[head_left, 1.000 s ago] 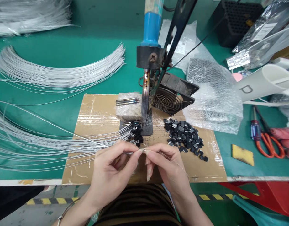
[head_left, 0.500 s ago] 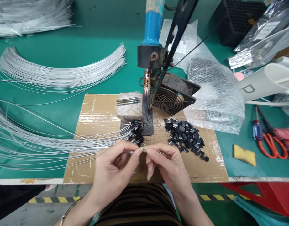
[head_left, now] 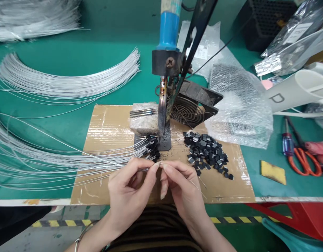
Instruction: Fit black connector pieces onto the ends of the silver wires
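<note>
In the head view, my left hand point(head_left: 132, 189) pinches a thin wire between thumb and forefinger, below the soldering iron point(head_left: 169, 33). My right hand point(head_left: 184, 185) meets it fingertip to fingertip, also pinching; thin wire strands point(head_left: 202, 182) stick out past its right side. The exact point where the fingers meet is too small to make out. Just beyond my left fingers lie grey wires point(head_left: 98, 159) with black pieces point(head_left: 152, 143) on their ends. A heap of small black connectors point(head_left: 207, 151) lies to the right of my hands.
Brown cardboard point(head_left: 109, 122) covers the green bench here. A wrapped block point(head_left: 143, 124) and a fan point(head_left: 193, 105) stand by the iron. Further left lies a wire bundle point(head_left: 72, 84). Bubble wrap point(head_left: 237, 101), a yellow sponge point(head_left: 273, 172) and orange-handled scissors point(head_left: 303, 162) are at right.
Both hands have shifted very slightly, my right a little leftward. The strands by my right hand now point more steeply downward. Both pinches stay closed.
</note>
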`<act>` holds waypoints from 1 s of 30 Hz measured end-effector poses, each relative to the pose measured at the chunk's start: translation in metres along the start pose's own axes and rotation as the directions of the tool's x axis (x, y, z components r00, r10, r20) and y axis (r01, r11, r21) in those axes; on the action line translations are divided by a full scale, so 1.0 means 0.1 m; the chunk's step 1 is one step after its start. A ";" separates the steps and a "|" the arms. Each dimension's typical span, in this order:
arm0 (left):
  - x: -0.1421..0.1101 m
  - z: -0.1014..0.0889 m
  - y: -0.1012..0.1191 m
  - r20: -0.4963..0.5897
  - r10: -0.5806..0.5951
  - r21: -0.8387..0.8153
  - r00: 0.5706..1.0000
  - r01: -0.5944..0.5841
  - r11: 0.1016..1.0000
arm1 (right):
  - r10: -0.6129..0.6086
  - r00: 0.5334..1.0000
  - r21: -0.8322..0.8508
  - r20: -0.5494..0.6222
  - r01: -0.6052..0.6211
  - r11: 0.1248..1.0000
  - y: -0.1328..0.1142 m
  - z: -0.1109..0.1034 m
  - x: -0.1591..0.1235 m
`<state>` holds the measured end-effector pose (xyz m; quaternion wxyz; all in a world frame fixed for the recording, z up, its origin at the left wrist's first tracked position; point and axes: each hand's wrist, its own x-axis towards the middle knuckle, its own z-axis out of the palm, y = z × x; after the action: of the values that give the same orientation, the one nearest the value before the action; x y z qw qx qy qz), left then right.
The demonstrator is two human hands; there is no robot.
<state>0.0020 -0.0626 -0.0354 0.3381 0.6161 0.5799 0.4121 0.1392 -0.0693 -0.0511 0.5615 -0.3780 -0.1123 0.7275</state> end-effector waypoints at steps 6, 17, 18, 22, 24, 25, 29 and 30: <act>0.02 -0.03 0.01 -0.003 -0.082 -0.030 0.997 0.082 0.996 | -0.049 0.998 -0.116 0.048 0.054 0.992 0.00 -0.11 -0.06; 0.09 -0.11 0.02 0.037 -0.150 -0.052 0.988 0.152 0.987 | -0.693 0.675 -0.956 0.254 0.283 -0.075 -0.45 -0.66 -0.17; 0.08 -0.11 0.02 0.043 -0.150 -0.048 0.988 0.152 0.987 | -0.681 0.669 -0.951 0.299 0.271 -0.151 -0.44 -0.68 -0.14; 0.06 -0.12 0.02 0.054 -0.154 -0.041 0.987 0.157 0.987 | -0.654 0.673 -0.938 0.346 0.246 -0.243 -0.38 -0.73 -0.08; 0.06 -0.12 0.02 0.058 -0.152 -0.039 0.987 0.154 0.987 | -0.662 0.684 -0.951 0.307 0.231 -0.204 -0.37 -0.73 -0.07; 0.06 -0.12 0.02 0.061 -0.148 -0.035 0.987 0.150 0.988 | -0.670 0.684 -0.957 0.288 0.226 -0.181 -0.37 -0.72 -0.08; 0.07 -0.13 0.01 0.084 -0.132 -0.020 0.988 0.134 0.991 | -0.743 0.648 -0.967 0.167 0.253 0.004 -0.37 -0.64 -0.11; 0.08 -0.13 0.01 0.091 -0.132 -0.014 0.987 0.134 0.991 | -0.753 0.648 -0.960 0.110 0.266 0.089 -0.36 -0.61 -0.12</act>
<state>-0.0087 -0.0555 -0.0278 0.3967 0.5906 0.5996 0.3665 0.2082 -0.0835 -0.0670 0.4677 -0.7020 -0.5106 0.1667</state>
